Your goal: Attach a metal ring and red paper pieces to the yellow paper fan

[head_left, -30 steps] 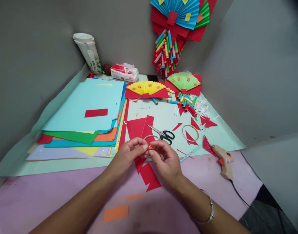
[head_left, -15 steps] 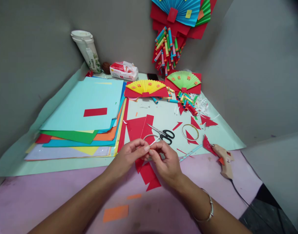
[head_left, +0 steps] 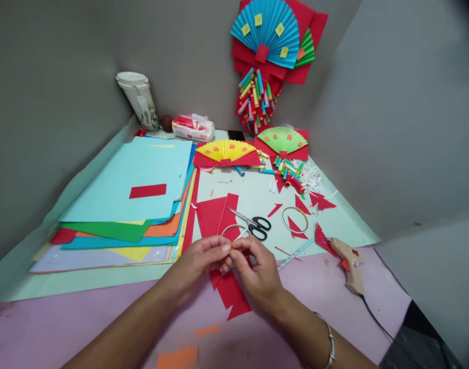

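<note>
My left hand and my right hand meet over the table's near middle, fingertips pinched together on a tiny rolled bit of paper that is mostly hidden between them. Red paper cut-outs lie flat under both hands. Just beyond my fingertips lie a thin tape ring and black-handled scissors. My right wrist wears a metal bangle.
A stack of coloured paper sheets lies left. Yellow fan and green fan with paper rolls lie at the back; a blue fan hangs on the wall. A glue gun, a second ring, a tumbler, tissues.
The view has tilted upward, so everything sits lower in frame. My hands stay pinched together; the orange-tipped roll seen a second ago is now hidden by my fingers.
</note>
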Action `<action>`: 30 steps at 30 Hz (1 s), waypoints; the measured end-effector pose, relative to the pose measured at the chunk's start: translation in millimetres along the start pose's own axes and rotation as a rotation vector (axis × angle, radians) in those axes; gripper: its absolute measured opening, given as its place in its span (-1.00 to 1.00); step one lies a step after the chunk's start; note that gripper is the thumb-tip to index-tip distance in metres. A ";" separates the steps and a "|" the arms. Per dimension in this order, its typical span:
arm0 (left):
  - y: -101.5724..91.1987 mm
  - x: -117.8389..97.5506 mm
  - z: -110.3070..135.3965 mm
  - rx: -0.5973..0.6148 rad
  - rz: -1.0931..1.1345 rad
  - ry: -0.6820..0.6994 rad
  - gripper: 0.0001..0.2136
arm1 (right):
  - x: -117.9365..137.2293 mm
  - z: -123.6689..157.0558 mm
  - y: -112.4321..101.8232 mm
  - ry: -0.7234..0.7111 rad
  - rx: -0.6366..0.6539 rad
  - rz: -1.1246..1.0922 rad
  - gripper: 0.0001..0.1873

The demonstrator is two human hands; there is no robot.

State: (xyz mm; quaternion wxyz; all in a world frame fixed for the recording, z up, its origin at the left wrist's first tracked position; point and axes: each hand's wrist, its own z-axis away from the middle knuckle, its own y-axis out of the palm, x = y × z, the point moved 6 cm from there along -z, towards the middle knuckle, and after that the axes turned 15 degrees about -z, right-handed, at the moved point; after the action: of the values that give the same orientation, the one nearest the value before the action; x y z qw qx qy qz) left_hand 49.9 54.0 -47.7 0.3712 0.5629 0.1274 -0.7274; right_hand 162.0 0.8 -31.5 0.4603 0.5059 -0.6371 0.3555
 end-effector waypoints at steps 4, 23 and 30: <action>-1.2 -0.2 0.9 -0.003 0.001 -0.004 -0.83 | -1.3 0.8 0.9 -0.019 -0.004 0.026 -0.86; -35.9 -8.6 -2.6 -0.321 -0.138 0.173 -0.73 | -32.5 -165.1 -2.7 0.552 -0.156 -0.178 -0.89; -35.1 1.1 -7.0 -0.311 -0.242 0.226 -0.74 | -96.1 -220.5 14.0 0.757 -0.425 -0.436 -0.64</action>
State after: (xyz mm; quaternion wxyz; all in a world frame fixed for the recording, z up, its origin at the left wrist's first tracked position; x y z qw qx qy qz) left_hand 30.9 82.1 -59.2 0.3470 0.5573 0.3452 -0.6707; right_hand 204.5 237.2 -50.9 0.8165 0.3575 -0.3626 0.2720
